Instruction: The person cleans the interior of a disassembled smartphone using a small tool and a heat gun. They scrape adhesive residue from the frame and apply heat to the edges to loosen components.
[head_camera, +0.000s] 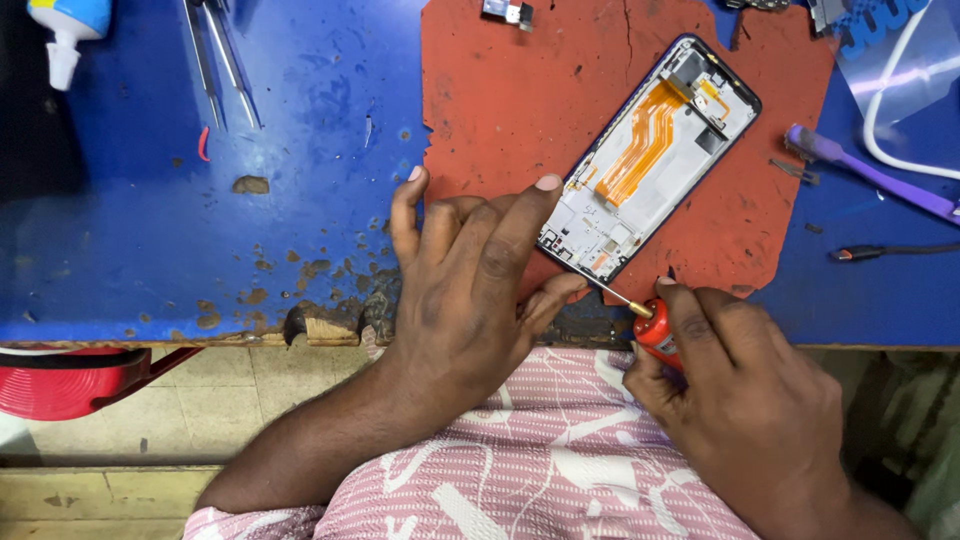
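An opened phone lies tilted on a worn red mat, showing its white inner frame and an orange flex cable. My left hand rests on the mat beside the phone's lower end, fingers spread, index tip touching its left edge. My right hand grips a small red-handled screwdriver whose thin tip reaches the phone's bottom corner.
The blue workbench has a chipped front edge. Metal tweezers and a white-and-blue bottle lie at the far left. A purple brush, a white cable and small parts sit at the right. A red stool stands below.
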